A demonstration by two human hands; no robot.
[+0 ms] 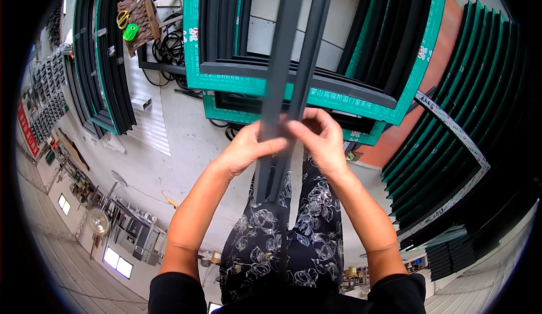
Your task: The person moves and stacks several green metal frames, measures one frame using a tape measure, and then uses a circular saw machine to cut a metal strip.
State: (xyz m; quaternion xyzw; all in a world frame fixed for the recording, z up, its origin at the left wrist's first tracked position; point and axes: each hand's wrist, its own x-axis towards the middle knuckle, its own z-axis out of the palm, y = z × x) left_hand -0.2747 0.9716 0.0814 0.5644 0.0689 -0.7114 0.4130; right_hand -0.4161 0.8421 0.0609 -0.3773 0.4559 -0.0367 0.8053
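Gray bars, two long, thin ones, stand side by side in the middle of the view, between the hands. The left hand grips the left bar, with its thumb across the front. The right hand has its thumb and fingers bent close at the right bar; I cannot tell if it squeezes. Both bars are dark, dull and straight, and the right one looks like a channel. The left one is blurry, and the top edge of the view cuts it off. Where the fingertips meet the bars is hard to see. They point up and down the long way, tops leaning a bit right. Their low ends are in front of flowery black pants. Behind their upper parts are big green and black frames.
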